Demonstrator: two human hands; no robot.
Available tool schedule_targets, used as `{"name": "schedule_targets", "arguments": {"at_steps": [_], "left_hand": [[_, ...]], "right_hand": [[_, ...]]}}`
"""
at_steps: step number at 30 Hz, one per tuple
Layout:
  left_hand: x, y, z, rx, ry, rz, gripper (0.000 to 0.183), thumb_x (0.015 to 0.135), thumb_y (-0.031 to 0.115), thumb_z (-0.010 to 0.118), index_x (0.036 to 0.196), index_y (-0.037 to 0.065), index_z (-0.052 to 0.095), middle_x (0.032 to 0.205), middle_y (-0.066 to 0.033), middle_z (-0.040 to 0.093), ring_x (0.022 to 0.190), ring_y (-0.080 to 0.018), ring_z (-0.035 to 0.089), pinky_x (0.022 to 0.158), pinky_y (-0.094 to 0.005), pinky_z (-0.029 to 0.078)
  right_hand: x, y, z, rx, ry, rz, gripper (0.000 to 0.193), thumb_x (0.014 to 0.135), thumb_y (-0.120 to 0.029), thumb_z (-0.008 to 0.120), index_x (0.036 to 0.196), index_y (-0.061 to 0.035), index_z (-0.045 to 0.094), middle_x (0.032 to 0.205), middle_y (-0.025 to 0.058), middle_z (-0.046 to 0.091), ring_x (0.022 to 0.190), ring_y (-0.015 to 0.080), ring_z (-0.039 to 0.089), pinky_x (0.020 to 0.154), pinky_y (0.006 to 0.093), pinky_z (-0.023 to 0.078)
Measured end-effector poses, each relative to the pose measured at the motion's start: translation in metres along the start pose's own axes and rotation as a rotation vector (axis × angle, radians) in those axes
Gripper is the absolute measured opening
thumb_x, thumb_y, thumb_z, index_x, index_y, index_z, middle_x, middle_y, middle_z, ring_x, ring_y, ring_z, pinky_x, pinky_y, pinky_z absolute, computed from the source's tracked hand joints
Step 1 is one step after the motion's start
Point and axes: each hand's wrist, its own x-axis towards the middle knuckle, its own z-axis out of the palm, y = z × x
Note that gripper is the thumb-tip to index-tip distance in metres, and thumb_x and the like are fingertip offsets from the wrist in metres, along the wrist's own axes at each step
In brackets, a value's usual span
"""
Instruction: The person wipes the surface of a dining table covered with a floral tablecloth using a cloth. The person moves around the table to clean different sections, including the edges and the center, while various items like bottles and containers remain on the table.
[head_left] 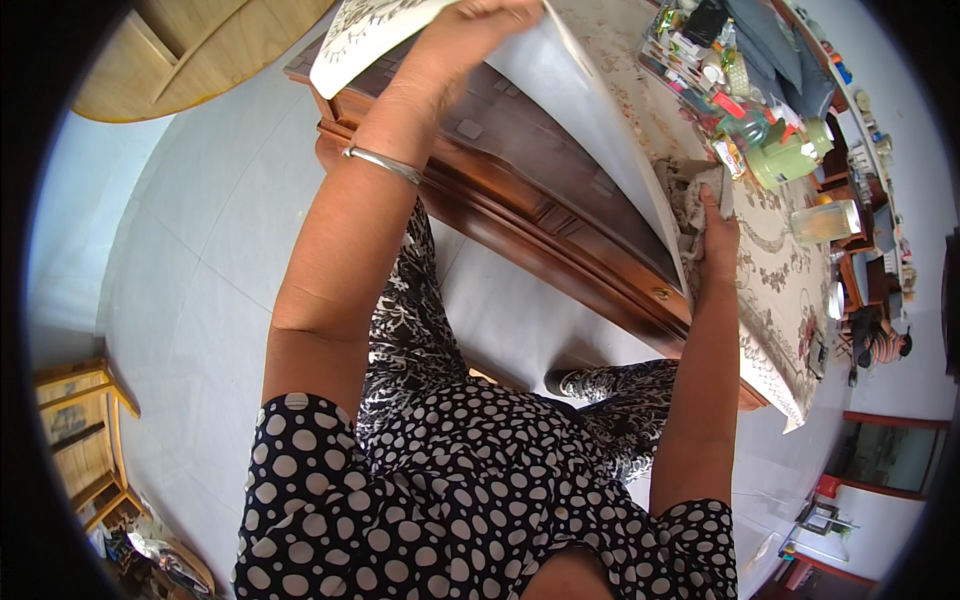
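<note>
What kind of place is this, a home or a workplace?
Probably a room in a home. A dark wooden table carries a patterned tablecloth, which the left hand lifts while the right hand presses a rag beneath; wooden chairs stand on a tiled floor.

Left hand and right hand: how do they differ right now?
The left hand is raised, lifting the patterned tablecloth by its edge and folding it back; the right hand sits lower, pressing a grey rag onto the wooden table under the lifted cloth. The left wrist wears a silver bangle; the right wrist is bare. Both arms are bare-forearmed.
</note>
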Motion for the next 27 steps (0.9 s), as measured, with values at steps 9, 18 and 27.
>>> {"name": "schedule_targets", "arguments": {"at_steps": [9,18,27], "left_hand": [[-0.005,-0.003,-0.059,-0.534,0.082,-0.148,0.050,0.095,0.045,0.045,0.122,0.003,0.050,0.115,-0.0149,0.059,0.107,-0.0334,0.055,0.094,-0.0479,0.045],[-0.019,0.035,-0.104,-0.647,0.369,0.024,0.101,0.077,0.080,0.036,0.138,0.000,0.031,0.128,-0.0235,0.049,0.115,-0.0384,0.050,0.098,-0.0515,0.041],[-0.037,-0.002,-0.234,-0.468,0.858,0.090,0.037,0.090,0.019,0.056,0.118,-0.005,0.048,0.112,-0.0172,0.059,0.096,-0.0283,0.061,0.089,-0.0411,0.049]], "right_hand": [[0.006,0.003,-0.004,0.034,-0.060,0.064,0.063,0.081,-0.035,0.072,0.126,0.0030,0.049,0.115,0.0094,0.060,0.098,0.0181,0.057,0.084,0.0305,0.046],[-0.007,-0.011,0.004,0.010,-0.023,0.089,0.065,0.081,-0.034,0.073,0.129,0.0030,0.047,0.119,0.0087,0.058,0.103,0.0182,0.055,0.089,0.0305,0.044],[0.000,0.002,0.001,0.070,-0.042,-0.048,0.060,0.084,-0.026,0.071,0.131,0.0019,0.045,0.121,0.0086,0.056,0.105,0.0180,0.054,0.090,0.0303,0.043]]}}
